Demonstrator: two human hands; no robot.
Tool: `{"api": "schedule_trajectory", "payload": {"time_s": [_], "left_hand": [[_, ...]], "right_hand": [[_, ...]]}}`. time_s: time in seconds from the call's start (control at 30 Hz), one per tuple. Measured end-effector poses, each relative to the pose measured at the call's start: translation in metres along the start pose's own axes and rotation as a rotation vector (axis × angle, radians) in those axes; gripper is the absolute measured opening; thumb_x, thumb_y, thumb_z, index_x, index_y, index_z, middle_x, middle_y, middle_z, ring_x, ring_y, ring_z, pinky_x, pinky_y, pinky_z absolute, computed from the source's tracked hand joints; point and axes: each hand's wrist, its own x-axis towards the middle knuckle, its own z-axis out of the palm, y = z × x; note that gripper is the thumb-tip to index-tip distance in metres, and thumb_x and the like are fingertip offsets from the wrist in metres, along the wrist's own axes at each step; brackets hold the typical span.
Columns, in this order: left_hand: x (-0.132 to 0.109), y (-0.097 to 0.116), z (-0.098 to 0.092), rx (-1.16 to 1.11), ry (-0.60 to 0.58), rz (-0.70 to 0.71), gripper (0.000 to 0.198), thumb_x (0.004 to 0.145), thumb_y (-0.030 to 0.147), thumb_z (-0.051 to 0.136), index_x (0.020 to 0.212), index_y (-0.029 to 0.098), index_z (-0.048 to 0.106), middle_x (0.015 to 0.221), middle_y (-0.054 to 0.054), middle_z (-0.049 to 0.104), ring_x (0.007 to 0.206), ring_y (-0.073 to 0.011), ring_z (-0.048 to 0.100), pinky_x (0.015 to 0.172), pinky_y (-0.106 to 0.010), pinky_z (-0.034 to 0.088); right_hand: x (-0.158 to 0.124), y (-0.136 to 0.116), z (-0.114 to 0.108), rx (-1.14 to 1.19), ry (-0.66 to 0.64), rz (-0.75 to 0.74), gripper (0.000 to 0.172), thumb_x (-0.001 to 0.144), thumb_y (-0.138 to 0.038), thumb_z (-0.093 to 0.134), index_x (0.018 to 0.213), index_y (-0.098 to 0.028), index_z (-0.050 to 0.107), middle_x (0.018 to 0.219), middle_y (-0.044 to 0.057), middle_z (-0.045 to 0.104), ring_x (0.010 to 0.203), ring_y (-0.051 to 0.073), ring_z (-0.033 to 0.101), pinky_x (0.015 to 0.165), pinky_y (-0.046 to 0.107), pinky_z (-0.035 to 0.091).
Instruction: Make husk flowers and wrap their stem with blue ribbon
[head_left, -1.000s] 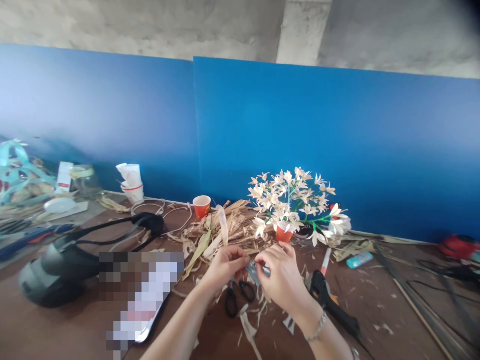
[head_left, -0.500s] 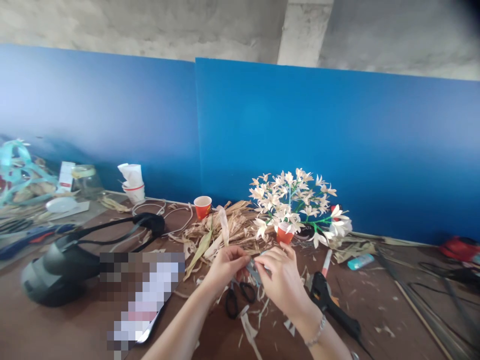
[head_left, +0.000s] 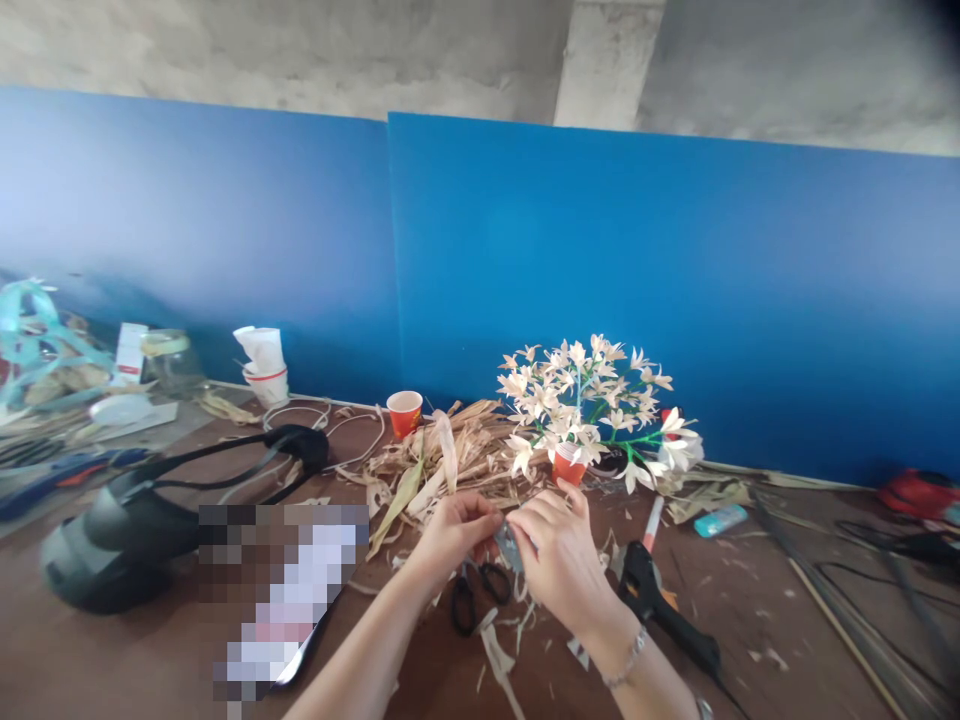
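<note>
Thumb and fingers of my left hand (head_left: 454, 538) are pinched together at a small grey-blue piece (head_left: 508, 547), whose kind I cannot make out. My right hand (head_left: 559, 553) is closed on the same piece from the other side, its fingertips partly hidden behind the hand. Black-handled scissors (head_left: 463, 605) lie on the table just below, among pale scraps. To the right rests a black glue gun (head_left: 652, 600). Beyond my hands, white flowers (head_left: 555, 400) on green stems stand in a red paper cup (head_left: 568, 467), beside a heap of dry corn husks (head_left: 480, 440).
A phone (head_left: 300, 590) and a dark headset with straps (head_left: 105, 550) lie to the left. Another red cup (head_left: 406, 413), stacked white cups (head_left: 266, 385) and a glass jar (head_left: 172, 365) stand near the blue partition (head_left: 525, 230). A teal item (head_left: 720, 521) lies right, by dark cables.
My right hand has shifted very slightly, and a little more of the grey-blue piece shows between my hands. The things on the table stay put.
</note>
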Motion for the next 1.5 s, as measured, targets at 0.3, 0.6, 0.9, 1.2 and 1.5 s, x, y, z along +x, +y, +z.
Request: {"api": "schedule_trajectory", "payload": {"time_s": [0.3,0.6,0.9,1.2,1.5], "left_hand": [[-0.001,0.002,0.002,-0.002,0.054,-0.021,0.021,0.063,0.030,0.064,0.059,0.013,0.053,0.039,0.002,0.054,0.033,-0.0065,0.043,0.035,-0.016,0.030],[0.003,-0.009,-0.001,-0.015,0.022,0.024,0.024,0.066,0.033,0.064,0.060,0.013,0.052,0.040,0.002,0.053,0.033,-0.0063,0.043,0.036,-0.017,0.032],[0.007,-0.003,-0.010,0.089,-0.038,0.060,0.027,0.061,0.035,0.068,0.067,0.011,0.059,0.043,0.003,0.052,0.037,-0.0071,0.046,0.037,-0.017,0.035],[0.007,-0.006,-0.010,-0.050,-0.061,0.050,0.031,0.059,0.035,0.071,0.078,0.010,0.064,0.050,0.002,0.055,0.039,-0.0063,0.047,0.039,-0.018,0.037],[0.003,-0.001,-0.007,-0.076,-0.027,0.052,0.031,0.058,0.034,0.072,0.074,0.011,0.061,0.052,0.001,0.057,0.040,-0.0053,0.047,0.040,-0.017,0.037]], "right_hand": [[-0.002,-0.006,0.003,0.001,-0.014,0.068,0.011,0.076,-0.016,0.054,0.082,-0.023,0.060,0.073,0.000,0.062,0.080,0.018,0.053,0.098,0.043,0.017],[-0.005,-0.008,0.009,-0.083,-0.001,0.106,0.010,0.073,-0.013,0.055,0.076,-0.022,0.058,0.071,0.001,0.062,0.078,0.018,0.054,0.099,0.045,0.015],[-0.006,0.003,0.014,-0.070,0.119,-0.009,0.015,0.079,-0.012,0.050,0.078,-0.023,0.061,0.067,-0.002,0.061,0.074,0.014,0.053,0.098,0.040,0.018],[-0.002,0.004,0.009,0.027,0.155,-0.021,0.017,0.081,-0.013,0.048,0.078,-0.023,0.061,0.069,-0.003,0.064,0.072,0.011,0.054,0.097,0.037,0.019],[-0.002,0.003,0.008,-0.023,0.169,0.052,0.013,0.076,-0.013,0.052,0.079,-0.022,0.060,0.066,-0.003,0.062,0.069,0.012,0.055,0.098,0.039,0.017]]}}
